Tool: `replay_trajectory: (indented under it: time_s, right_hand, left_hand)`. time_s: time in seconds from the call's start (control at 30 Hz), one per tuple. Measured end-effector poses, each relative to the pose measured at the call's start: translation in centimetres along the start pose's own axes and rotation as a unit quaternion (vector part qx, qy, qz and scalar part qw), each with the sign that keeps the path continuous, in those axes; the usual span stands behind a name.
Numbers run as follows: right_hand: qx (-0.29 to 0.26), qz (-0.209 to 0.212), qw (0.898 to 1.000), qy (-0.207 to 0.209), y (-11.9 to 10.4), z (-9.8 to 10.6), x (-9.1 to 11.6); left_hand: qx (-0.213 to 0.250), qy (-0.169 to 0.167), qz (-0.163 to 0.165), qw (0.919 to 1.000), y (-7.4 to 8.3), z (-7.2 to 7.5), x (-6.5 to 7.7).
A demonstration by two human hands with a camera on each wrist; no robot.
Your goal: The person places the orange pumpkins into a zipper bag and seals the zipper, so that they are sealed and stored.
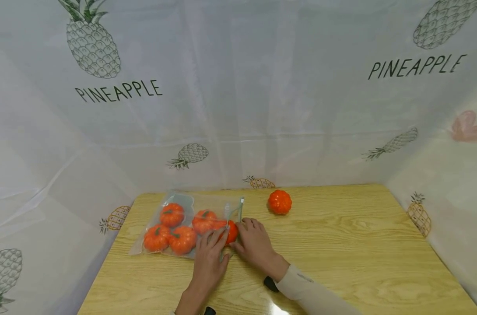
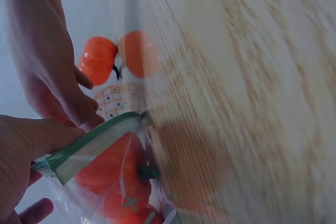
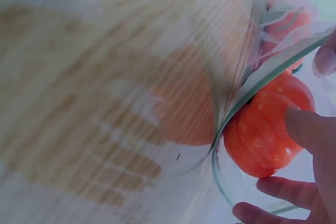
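A clear zip bag (image 1: 216,202) lies on the table's left half, with several small orange pumpkins (image 1: 182,239) inside. My left hand (image 1: 212,260) is at its mouth; in the left wrist view its thumb and fingers pinch the green zip edge (image 2: 89,142). One shiny orange-red pumpkin (image 3: 265,129) sits in the bag's mouth, partly behind the zip edge. My right hand (image 1: 258,245) holds this pumpkin from the right, thumb (image 3: 304,129) on its side and a fingertip right at its underside. Part of it is hidden by my left hand in the head view.
Another orange-red pumpkin (image 1: 279,201) stands alone near the table's back edge, right of the bag. The wood-grain table (image 1: 341,245) meets a white cloth (image 1: 238,109) printed with pineapples at the back and sides.
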State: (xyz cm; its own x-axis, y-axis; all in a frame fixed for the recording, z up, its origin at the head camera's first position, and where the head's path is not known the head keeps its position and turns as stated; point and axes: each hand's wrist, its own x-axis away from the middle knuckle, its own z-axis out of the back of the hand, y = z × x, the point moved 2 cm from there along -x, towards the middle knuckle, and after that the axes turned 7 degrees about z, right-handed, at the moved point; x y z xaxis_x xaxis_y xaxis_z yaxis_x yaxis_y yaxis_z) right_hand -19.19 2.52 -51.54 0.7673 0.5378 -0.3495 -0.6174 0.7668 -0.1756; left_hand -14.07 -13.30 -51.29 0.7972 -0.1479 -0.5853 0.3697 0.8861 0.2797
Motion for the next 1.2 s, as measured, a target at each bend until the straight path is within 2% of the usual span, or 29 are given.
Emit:
replay_trajectory:
  time_s: [0.27,0.53,0.87,1.03,1.2]
  right_hand:
    - [0.014,0.008,1.000,0.011,-0.3,-0.5,-0.9]
    - [0.009,-0.012,1.000,0.005,-0.1,-0.6,-0.9]
    - [0.019,-0.002,1.000,0.015,-0.6,-1.3,-1.7]
    - [0.003,-0.019,1.000,0.004,0.2,-0.4,-0.9]
    - [-0.011,-0.041,0.999,0.031,2.3,1.2,0.0]
  left_hand:
    - [-0.004,-0.002,0.005,1.0000,0.0,0.1,-0.3]
    - [-0.001,-0.001,0.007,1.0000,-0.1,0.1,-0.3]
    - [0.001,0.003,0.008,1.0000,0.1,0.2,-0.2]
    - [0.001,0.003,0.006,1.0000,0.2,0.3,-0.1]
    - [-0.004,0.006,0.000,1.0000,-0.1,0.2,0.0]
